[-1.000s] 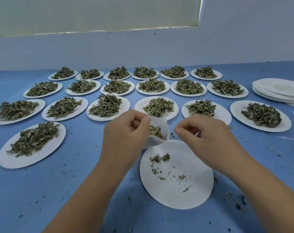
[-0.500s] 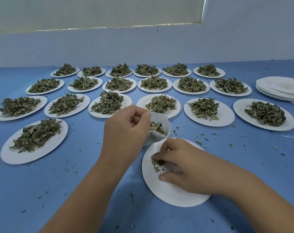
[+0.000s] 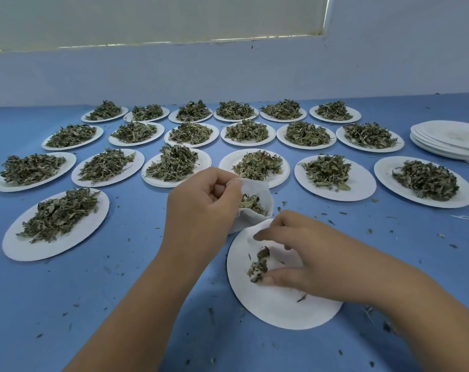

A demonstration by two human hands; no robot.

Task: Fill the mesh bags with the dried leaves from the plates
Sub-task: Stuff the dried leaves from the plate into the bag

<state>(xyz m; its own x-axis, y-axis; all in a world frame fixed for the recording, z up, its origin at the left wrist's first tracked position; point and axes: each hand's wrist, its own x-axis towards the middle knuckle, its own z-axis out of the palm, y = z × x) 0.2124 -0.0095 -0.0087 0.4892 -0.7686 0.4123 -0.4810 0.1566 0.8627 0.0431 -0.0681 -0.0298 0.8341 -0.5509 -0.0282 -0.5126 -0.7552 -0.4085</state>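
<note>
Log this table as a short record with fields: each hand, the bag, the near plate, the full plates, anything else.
Left hand: pinches the mesh bag open at its rim
Bag contents: some dried leaves inside
Right hand: thumb and fingers curved round the last leaves
Near plate: nearly bare, one small clump plus crumbs
Full plates: nineteen, three rows of six and one near left
Empty plates: stacked at far right
Table: blue, strewn with leaf crumbs
</note>
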